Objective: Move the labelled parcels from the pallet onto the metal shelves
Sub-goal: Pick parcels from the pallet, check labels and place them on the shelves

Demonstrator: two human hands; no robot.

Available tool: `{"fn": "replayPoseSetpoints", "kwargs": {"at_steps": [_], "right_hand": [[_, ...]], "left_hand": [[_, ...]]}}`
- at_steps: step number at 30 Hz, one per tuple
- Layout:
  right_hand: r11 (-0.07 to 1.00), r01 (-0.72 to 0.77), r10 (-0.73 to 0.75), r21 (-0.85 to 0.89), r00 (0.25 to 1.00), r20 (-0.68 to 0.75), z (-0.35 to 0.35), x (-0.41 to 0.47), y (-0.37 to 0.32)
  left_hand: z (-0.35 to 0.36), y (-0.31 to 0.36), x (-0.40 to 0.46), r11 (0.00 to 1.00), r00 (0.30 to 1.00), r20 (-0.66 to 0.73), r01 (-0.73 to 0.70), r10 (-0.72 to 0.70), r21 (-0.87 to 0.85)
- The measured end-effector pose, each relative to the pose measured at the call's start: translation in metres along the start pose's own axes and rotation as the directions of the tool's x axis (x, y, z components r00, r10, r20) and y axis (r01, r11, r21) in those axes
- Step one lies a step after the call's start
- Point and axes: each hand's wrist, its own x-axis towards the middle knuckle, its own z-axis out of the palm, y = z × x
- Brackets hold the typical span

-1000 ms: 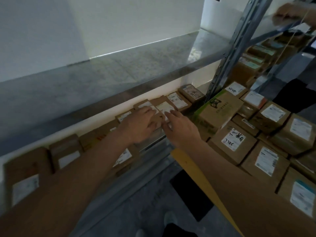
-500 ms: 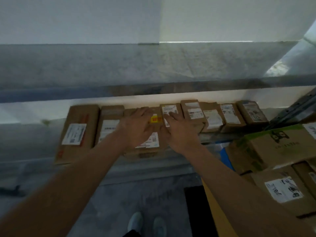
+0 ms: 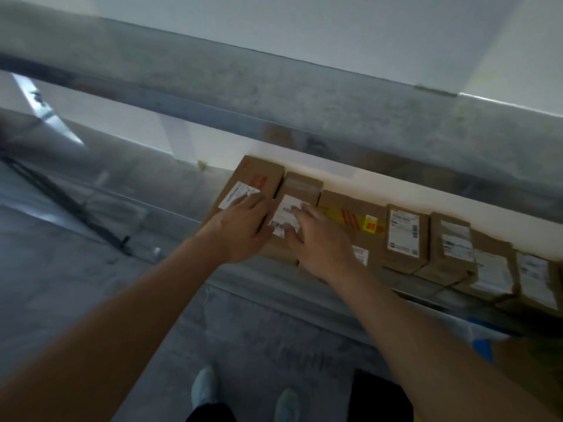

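Head view, nearest first: we note 2 pale shoes [image 3: 243,391] on the grey floor [image 3: 76,284]. Both forearms reach forward to the lower metal shelf [image 3: 304,287]. Our left hand [image 3: 243,226] lies palm down with fingers extended on the leftmost parcel [image 3: 259,181], covering part of its white label. Our right hand [image 3: 320,242] lies palm down with fingers spread over the second parcel [image 3: 301,190] and the taped parcel [image 3: 356,214] beside it. Neither hand grips anything. We count a row of labelled cardboard parcels standing side by side, touching, along the lower shelf against the white wall [image 3: 335,22]. Above them runs the upper metal shelf [image 3: 304,95], its surface blurred.
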Motion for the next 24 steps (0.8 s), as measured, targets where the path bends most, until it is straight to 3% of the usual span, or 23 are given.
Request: {"fn": "replayPoseSetpoints", "kwargs": {"at_steps": [10, 19, 24], "right_hand": [[0.994, -0.045, 0.032, 0.104, 0.992, 0.12, 0.057, 0.034, -0.059], [0.956, -0.277, 0.27, 0.1, 0.96, 0.08, 0.113, 0.054, -0.105], [0.912, -0.394, 0.395, 0.114, 0.919, 0.011, 0.128, 0.064, -0.122]], "left_hand": [[0.011, -0.094, -0.021, 0.996, 0.995, -0.067, -0.081, 0.078, -0.029], [0.034, -0.182, -0.009, 0.962, 0.967, 0.062, -0.239, 0.249, -0.129], [0.043, -0.205, 0.0, 0.938, 0.953, 0.04, -0.287, 0.3, -0.196]]}}
